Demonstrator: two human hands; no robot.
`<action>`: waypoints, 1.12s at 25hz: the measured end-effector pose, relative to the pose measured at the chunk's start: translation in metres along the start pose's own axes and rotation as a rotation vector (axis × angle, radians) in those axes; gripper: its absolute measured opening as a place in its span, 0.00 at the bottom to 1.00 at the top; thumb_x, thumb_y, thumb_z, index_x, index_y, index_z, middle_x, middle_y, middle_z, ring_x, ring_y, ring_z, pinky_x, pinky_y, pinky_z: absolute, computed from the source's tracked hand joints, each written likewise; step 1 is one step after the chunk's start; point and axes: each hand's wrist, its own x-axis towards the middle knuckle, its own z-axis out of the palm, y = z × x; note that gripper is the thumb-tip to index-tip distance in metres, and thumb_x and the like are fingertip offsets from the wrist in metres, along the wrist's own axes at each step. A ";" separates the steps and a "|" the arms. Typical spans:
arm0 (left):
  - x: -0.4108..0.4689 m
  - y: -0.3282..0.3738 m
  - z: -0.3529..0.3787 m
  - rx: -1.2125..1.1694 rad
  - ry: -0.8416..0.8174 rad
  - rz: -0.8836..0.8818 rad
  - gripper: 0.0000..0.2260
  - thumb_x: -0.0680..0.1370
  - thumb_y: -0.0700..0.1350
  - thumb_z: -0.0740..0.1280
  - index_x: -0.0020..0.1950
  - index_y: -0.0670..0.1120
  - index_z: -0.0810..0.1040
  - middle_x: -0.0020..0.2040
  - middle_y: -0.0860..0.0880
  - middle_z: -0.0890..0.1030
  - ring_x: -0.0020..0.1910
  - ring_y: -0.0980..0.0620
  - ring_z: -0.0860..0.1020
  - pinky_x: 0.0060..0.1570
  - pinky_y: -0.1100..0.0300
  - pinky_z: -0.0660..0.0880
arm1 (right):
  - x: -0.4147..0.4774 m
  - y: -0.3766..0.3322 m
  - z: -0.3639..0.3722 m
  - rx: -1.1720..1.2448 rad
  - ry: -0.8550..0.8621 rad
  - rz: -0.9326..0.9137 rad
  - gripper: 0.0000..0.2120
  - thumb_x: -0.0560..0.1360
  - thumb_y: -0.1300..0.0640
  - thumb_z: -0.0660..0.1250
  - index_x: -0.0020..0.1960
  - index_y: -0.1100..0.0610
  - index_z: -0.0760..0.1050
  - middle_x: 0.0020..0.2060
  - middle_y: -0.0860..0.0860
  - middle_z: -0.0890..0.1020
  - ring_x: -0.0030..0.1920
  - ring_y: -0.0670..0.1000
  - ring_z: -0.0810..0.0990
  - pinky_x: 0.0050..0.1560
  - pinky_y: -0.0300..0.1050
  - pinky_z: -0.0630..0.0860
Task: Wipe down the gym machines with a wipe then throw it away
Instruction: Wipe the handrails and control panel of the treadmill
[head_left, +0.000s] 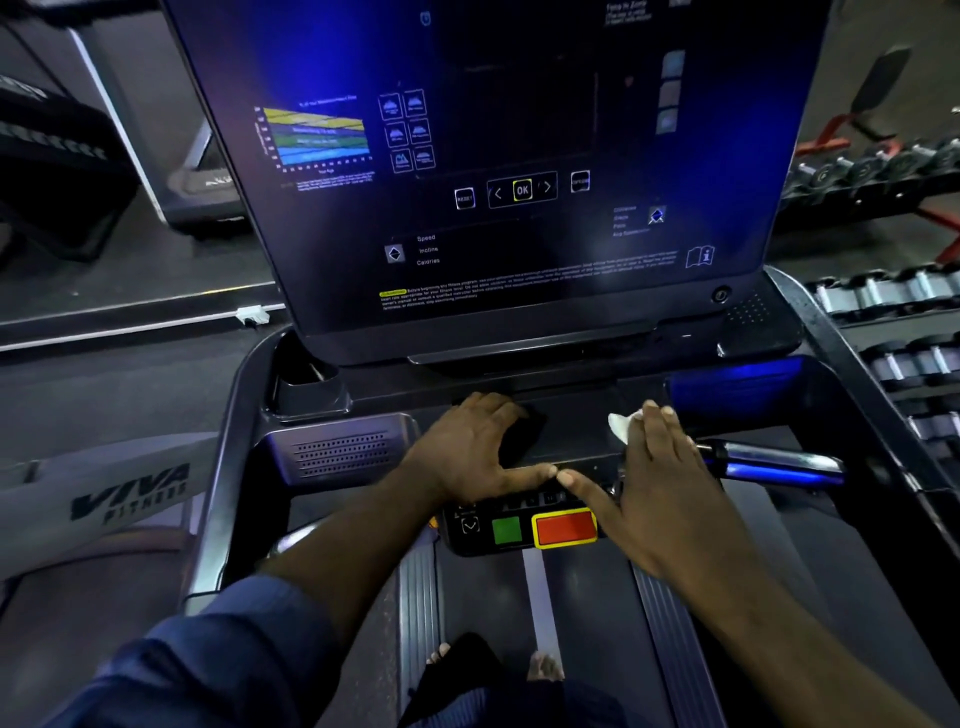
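Observation:
I stand on a treadmill facing its dark console (509, 171). My right hand (654, 478) lies flat with straight fingers on the shelf below the screen, pressing a white wipe (623, 427) that sticks out under the fingertips. My left hand (470, 449) rests on the same shelf, fingers bent over a dark object I cannot make out. The two thumbs almost touch above the control panel (519, 530) with its green and red buttons.
A chrome grip bar (779, 463) juts out right of my right hand. A cup holder (306, 387) sits at the console's left. Dumbbell racks (883, 291) line the right side. A white machine arm marked VIVA FITNESS (119, 493) is at left. The treadmill belt (540, 597) runs below.

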 end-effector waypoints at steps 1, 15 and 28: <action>0.000 0.001 0.001 -0.005 -0.002 0.000 0.43 0.72 0.80 0.57 0.76 0.51 0.71 0.71 0.49 0.75 0.68 0.49 0.72 0.69 0.50 0.71 | 0.005 0.003 0.000 0.008 -0.008 0.005 0.64 0.66 0.16 0.29 0.84 0.62 0.43 0.84 0.57 0.44 0.84 0.54 0.41 0.82 0.52 0.44; 0.000 0.003 -0.002 -0.032 -0.008 -0.009 0.41 0.73 0.78 0.61 0.77 0.51 0.70 0.73 0.51 0.72 0.70 0.50 0.69 0.71 0.52 0.69 | 0.012 0.024 -0.010 0.288 -0.025 0.020 0.54 0.72 0.20 0.50 0.85 0.55 0.47 0.85 0.52 0.46 0.84 0.53 0.46 0.81 0.52 0.49; 0.001 -0.009 0.001 -0.186 0.039 0.006 0.43 0.70 0.79 0.58 0.74 0.50 0.74 0.71 0.51 0.75 0.70 0.50 0.71 0.74 0.55 0.66 | -0.019 -0.005 0.022 0.119 0.211 -0.105 0.54 0.74 0.18 0.45 0.84 0.58 0.55 0.84 0.53 0.54 0.84 0.52 0.44 0.82 0.48 0.42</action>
